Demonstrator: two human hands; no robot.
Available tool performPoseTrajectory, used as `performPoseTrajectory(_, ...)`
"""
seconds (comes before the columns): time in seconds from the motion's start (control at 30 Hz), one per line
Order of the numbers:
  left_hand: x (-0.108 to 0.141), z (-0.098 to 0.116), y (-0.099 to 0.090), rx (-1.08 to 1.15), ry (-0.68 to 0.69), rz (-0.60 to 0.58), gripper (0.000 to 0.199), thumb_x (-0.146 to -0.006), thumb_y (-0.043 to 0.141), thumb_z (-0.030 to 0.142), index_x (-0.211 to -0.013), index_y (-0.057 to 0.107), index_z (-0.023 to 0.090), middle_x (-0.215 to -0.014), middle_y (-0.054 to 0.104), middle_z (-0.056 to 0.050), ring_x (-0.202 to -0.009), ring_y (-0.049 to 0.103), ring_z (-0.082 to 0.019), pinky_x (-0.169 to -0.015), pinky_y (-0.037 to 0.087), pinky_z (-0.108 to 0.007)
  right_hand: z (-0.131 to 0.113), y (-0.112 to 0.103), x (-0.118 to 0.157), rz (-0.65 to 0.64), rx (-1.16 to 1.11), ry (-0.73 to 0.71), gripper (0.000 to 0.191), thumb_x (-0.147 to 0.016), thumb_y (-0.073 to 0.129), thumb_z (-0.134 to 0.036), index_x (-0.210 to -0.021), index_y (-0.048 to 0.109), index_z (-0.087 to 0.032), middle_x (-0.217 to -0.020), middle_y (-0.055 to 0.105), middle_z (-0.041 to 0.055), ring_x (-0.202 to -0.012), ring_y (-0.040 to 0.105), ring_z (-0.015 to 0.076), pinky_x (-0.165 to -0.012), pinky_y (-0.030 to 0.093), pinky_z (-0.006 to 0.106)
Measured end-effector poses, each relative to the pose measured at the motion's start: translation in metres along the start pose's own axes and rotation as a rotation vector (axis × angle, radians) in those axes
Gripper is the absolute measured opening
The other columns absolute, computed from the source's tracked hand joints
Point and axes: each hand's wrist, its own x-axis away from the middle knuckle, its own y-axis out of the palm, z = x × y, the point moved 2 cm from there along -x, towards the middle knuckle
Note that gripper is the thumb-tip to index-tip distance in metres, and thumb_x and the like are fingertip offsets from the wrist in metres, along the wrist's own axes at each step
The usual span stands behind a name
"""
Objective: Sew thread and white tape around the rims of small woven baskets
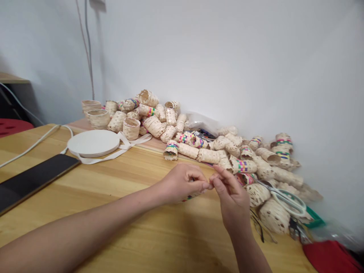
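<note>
My left hand (182,184) is closed above the middle of the wooden table, its thumb and forefinger pressed together. Under its palm shows a bit of a small woven piece (190,197) with green and red patches; most of it is hidden by the hand. My right hand (231,193) meets the left at the fingertips, thumb and forefinger pinched. What lies in that pinch is too small to make out. Just beyond the hands lies a heap of pale woven tubes (209,155), some with coloured bands.
White-handled scissors (290,201) lie on the heap at right, near a red cloth (331,257). To the left are a roll of white ribbon (93,143), a dark phone (34,182) and a white cable (34,145). Open woven cups (98,119) stand by the wall.
</note>
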Motion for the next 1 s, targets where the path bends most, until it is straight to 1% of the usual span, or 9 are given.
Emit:
performPoseTrajectory(0.1,-0.0001,0.0009,0.001,-0.021,0.028,0.021,0.021,-0.08,0.059,0.022,-0.063,0.065,0.011,-0.071,0.064,-0.004,-0.07,0.057,-0.013,-0.066,0.042,-0.022,0.0003,0.0009,-0.0012,-0.03,-0.032,0.025,0.013,-0.083,0.064,-0.027,-0.094,0.072,-0.025,-0.08,0.071,-0.0013,-0.072,0.066,0.0113,-0.065,0.054,0.02)
performPoseTrajectory(0.17,-0.0001,0.0017,0.0015,-0.042,0.05,0.027,0.021,-0.079,0.058,0.019,-0.061,0.064,0.011,-0.07,0.064,-0.004,-0.07,0.057,-0.012,-0.066,0.041,-0.022,0.0006,0.0021,-0.0023,-0.034,-0.069,0.023,0.008,-0.082,0.065,-0.026,-0.087,0.072,-0.025,-0.077,0.071,-0.0021,-0.07,0.066,0.0107,-0.064,0.053,0.019)
performPoseTrajectory(0.33,0.0005,0.0044,0.0018,-0.093,0.099,0.02,0.023,-0.079,0.057,0.018,-0.057,0.061,0.012,-0.064,0.061,-0.001,-0.064,0.055,-0.01,-0.064,0.039,-0.021,0.0024,0.0041,-0.0038,-0.027,-0.162,0.056,0.002,-0.078,0.068,-0.023,-0.078,0.07,-0.023,-0.067,0.068,-0.0041,-0.061,0.061,0.0083,-0.058,0.05,0.016)
performPoseTrajectory(0.4,0.0006,0.0048,0.0015,-0.107,0.113,0.021,0.023,-0.079,0.057,0.017,-0.056,0.06,0.012,-0.064,0.061,-0.001,-0.064,0.055,-0.01,-0.064,0.039,-0.021,0.0031,0.004,-0.0037,-0.031,-0.185,0.072,0.003,-0.078,0.068,-0.024,-0.076,0.068,-0.022,-0.064,0.065,-0.0044,-0.058,0.059,0.008,-0.056,0.049,0.016)
performPoseTrajectory(0.5,0.0007,0.0042,0.0011,-0.121,0.114,0.028,0.023,-0.078,0.057,0.017,-0.056,0.061,0.012,-0.064,0.062,-0.002,-0.065,0.055,-0.011,-0.064,0.039,-0.021,0.0039,0.0039,-0.0037,-0.02,-0.195,0.078,0.006,-0.077,0.069,-0.025,-0.074,0.066,-0.02,-0.064,0.063,-0.0037,-0.058,0.058,0.0089,-0.056,0.049,0.018)
performPoseTrajectory(0.67,0.0005,0.0058,0.0016,-0.11,0.135,0.028,0.022,-0.077,0.057,0.014,-0.056,0.06,0.012,-0.061,0.06,0.0,-0.063,0.054,-0.01,-0.064,0.039,-0.02,0.0036,0.0066,-0.0033,-0.003,-0.229,0.116,0.012,-0.077,0.07,-0.028,-0.076,0.063,-0.018,-0.076,0.069,0.0019,-0.061,0.059,0.0108,-0.059,0.051,0.023)
performPoseTrajectory(0.8,0.001,0.0077,0.0037,-0.16,0.174,0.012,0.024,-0.079,0.056,0.012,-0.054,0.057,0.013,-0.058,0.058,0.002,-0.06,0.052,-0.009,-0.065,0.037,-0.021,0.0021,0.0075,-0.002,0.036,-0.221,0.145,0.015,-0.074,0.073,-0.028,-0.076,0.061,-0.018,-0.066,0.064,-0.0009,-0.058,0.058,0.0103,-0.054,0.049,0.021)
performPoseTrajectory(0.9,0.0017,0.0067,0.0047,-0.209,0.181,0.007,0.025,-0.08,0.056,0.014,-0.055,0.056,0.013,-0.059,0.057,0.002,-0.06,0.051,-0.009,-0.066,0.037,-0.022,0.0015,0.0068,-0.0016,0.055,-0.169,0.123,0.017,-0.073,0.073,-0.028,-0.076,0.06,-0.018,-0.066,0.062,-0.0013,-0.059,0.058,0.0107,-0.054,0.049,0.02)
performPoseTrajectory(1.0,0.0019,0.0049,0.0026,-0.281,0.149,-0.013,0.028,-0.084,0.055,0.018,-0.056,0.056,0.013,-0.06,0.057,0.001,-0.06,0.051,-0.009,-0.063,0.037,-0.021,0.001,0.0054,-0.0018,0.063,-0.082,0.082,0.016,-0.073,0.073,-0.028,-0.078,0.06,-0.018,-0.067,0.061,-0.0016,-0.06,0.058,0.0109,-0.055,0.048,0.02)
